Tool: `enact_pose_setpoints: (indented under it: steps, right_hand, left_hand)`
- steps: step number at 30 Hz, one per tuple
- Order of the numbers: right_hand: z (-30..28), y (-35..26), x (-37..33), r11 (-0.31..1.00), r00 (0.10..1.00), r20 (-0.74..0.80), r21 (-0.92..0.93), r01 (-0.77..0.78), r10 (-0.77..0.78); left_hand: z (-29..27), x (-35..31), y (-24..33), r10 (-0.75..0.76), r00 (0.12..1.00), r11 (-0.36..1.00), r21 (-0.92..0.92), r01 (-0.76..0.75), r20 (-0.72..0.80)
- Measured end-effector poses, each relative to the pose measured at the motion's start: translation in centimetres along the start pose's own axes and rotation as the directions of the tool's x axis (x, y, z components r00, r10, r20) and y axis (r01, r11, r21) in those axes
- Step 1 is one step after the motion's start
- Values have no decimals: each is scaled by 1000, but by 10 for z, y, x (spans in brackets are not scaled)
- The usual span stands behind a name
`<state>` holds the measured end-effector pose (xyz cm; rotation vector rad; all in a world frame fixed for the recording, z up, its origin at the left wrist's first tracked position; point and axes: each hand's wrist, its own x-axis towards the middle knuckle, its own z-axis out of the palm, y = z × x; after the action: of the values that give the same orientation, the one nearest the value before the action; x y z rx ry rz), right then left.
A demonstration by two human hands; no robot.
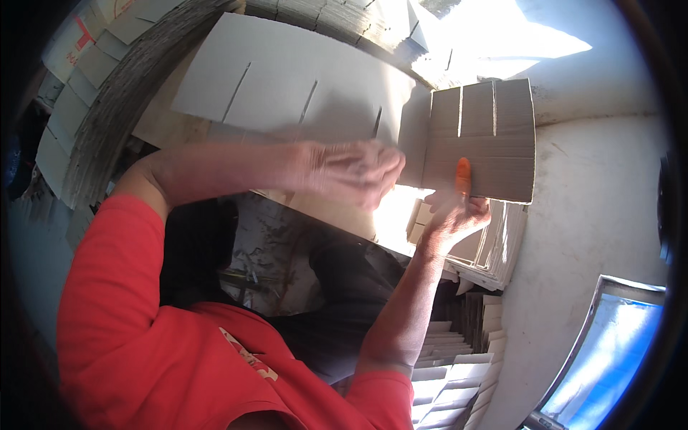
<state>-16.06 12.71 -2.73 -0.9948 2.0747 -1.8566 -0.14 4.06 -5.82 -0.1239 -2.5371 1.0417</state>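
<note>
My right hand, with an orange cover on its thumb, grips a brown slotted cardboard piece by its lower edge. Two narrow slots run down from that piece's top edge. Over the near side of a larger grey-white cardboard sheet with several slots hovers my left hand. Motion smears its fingers, so whether they hold anything is unclear. The large sheet lies flat on the bench, its right end next to the held piece. Part of its near edge is hidden by my left forearm.
Tall stacks of cardboard curve along the left side. More cut pieces are piled under my right hand and at the lower right. A pale wall bounds the right, with a blue framed panel. Bright sunlight washes out the back.
</note>
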Motion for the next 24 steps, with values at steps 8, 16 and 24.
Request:
enact_pose_setpoints:
  steps: [8, 16, 24]
  right_hand:
    - [8, 12, -4, 995, 993, 68, -32, 95, -92]
    - [13, 8, -4, 1000, 996, 90, 9, 18, -19]
    - [14, 9, -1, 999, 996, 83, -31, 31, -29]
  left_hand:
    - [33, -2, -13, -585, 804, 644, -664, 380, -108]
    - [168, 18, -119, -722, 664, 641, -175, 748, 196]
    - [207, 12, -120, -545, 834, 815, -175, 552, 90]
